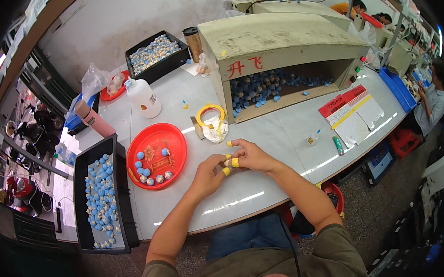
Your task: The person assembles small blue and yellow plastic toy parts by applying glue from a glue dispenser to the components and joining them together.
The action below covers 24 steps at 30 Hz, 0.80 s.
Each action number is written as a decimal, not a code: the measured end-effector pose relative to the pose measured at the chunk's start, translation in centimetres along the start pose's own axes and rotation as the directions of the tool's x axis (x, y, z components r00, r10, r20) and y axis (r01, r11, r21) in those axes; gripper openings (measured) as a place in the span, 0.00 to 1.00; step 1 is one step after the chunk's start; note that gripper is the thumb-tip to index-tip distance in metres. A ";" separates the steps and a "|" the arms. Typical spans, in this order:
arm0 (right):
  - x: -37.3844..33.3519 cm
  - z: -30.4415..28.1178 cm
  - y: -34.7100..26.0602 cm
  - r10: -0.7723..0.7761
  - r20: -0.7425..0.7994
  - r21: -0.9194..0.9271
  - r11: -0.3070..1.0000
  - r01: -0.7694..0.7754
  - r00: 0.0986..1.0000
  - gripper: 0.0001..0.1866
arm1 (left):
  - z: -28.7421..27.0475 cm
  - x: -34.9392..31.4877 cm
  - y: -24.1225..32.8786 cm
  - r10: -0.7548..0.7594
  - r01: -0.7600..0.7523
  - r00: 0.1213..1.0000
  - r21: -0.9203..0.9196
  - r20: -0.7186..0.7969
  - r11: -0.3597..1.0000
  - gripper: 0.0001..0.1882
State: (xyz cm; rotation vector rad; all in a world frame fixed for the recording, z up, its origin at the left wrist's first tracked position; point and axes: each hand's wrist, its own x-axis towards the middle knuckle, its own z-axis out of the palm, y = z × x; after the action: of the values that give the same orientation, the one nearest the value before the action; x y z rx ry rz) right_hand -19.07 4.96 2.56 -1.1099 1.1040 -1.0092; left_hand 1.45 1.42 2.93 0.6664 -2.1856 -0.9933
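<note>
Above the near part of the table, my left hand [209,176] and my right hand [252,156] meet with their fingers pinched together. Yellow tape wraps several fingertips. A small pale thing seems to sit between the fingers, mostly hidden, and I cannot make out its kind. Left of my hands lies a round red tray [156,132] with several small blue-and-white balls [165,152] in it. Just beyond my hands are a roll of yellow tape [201,115] and a crumpled white tissue [216,130].
A black bin [128,204] of blue-and-white pieces stands far left; another black bin [178,59] is behind. A beige metal box [285,40] holds many blue pieces. A white bottle [145,99], pink flask [94,119], green tube [338,145] and red-headed papers [355,117] lie around. Co-workers sit beyond.
</note>
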 end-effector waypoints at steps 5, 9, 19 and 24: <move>-0.8 1.2 0.5 -0.024 -0.031 0.037 0.999 0.025 0.999 0.39 | 0.9 -0.4 0.0 -0.362 0.353 0.932 -0.167 -0.026 0.921 0.17; -3.4 1.4 -0.8 -0.260 -0.208 -0.378 0.911 0.168 0.943 0.29 | 0.7 -0.9 -2.1 -0.406 0.365 0.914 -0.396 -0.021 0.842 0.20; -11.6 -9.5 0.9 -0.784 -0.613 -0.746 0.535 -0.398 0.096 0.27 | -0.7 -0.5 -0.1 -0.548 0.613 0.776 -0.576 0.312 0.541 0.14; -10.4 -11.8 2.6 -0.564 -0.750 -0.657 0.574 -0.489 0.346 0.24 | -0.5 -1.0 -0.4 -0.563 0.651 0.751 -0.536 0.346 0.538 0.17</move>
State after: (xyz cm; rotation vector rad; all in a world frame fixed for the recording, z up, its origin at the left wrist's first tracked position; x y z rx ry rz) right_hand -32.24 13.63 0.54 -1.2230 2.8557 -1.2269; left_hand 2.53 1.61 2.50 1.0721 -1.5123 -2.0777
